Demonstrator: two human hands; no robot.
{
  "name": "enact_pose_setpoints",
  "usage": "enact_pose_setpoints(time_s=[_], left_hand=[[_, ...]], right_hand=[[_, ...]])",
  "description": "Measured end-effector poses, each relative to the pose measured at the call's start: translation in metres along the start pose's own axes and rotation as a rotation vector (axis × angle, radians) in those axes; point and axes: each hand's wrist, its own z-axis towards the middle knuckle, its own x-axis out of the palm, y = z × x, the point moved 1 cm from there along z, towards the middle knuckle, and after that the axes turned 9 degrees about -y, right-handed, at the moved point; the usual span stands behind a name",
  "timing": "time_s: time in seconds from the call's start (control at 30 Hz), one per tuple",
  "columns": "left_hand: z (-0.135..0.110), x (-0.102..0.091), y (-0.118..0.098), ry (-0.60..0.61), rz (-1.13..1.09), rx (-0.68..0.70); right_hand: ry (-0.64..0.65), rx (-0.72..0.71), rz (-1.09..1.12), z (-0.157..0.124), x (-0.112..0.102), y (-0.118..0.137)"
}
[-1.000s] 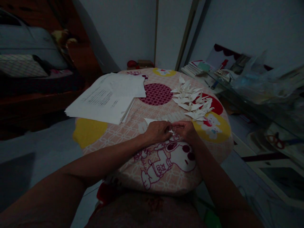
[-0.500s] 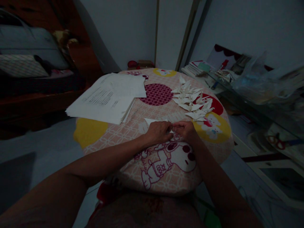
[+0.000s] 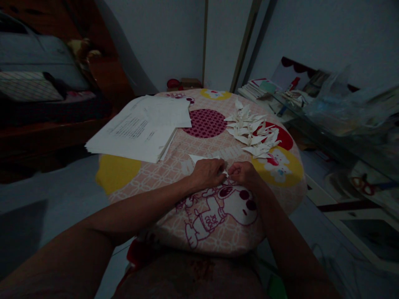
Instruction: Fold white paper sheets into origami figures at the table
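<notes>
A small piece of folded white paper (image 3: 197, 158) lies under my left hand (image 3: 207, 172), its pointed end sticking out beyond the knuckles. The left fingers are closed on it and hide most of its shape. A narrow white tip shows between the two hands. My right hand (image 3: 245, 173) is curled, thumb and forefinger pinched at that tip. Both hands rest low over the patterned cloth (image 3: 149, 182) of the round table. Beyond the right hand sits a cluster of white folded paper cranes (image 3: 254, 139).
A thick stack of printed sheets (image 3: 134, 128) lies on the table's left side. On the right, a glass shelf (image 3: 336, 145) holds a clear plastic bag (image 3: 336, 108) and papers. Scissors with orange handles (image 3: 363, 185) lie lower down. A bag (image 3: 40, 58) rests at the far left.
My right hand has shifted slightly, its fingers curling more, and a white paper tip now shows between the hands. The left hand stays almost in place.
</notes>
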Motion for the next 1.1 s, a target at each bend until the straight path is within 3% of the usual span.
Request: enact_pose_setpoints(time_s=[0.57,1.1], left_hand=[[-0.003,0.0,0.001,0.012,-0.049,0.067],[-0.001,0.008,-0.004,-0.013,-0.091,-0.013]], right_hand=[[-0.059,-0.04,-0.045,0.001,0.003,0.005],[-0.034,-0.026,-0.016,0.002,0.003,0.004]])
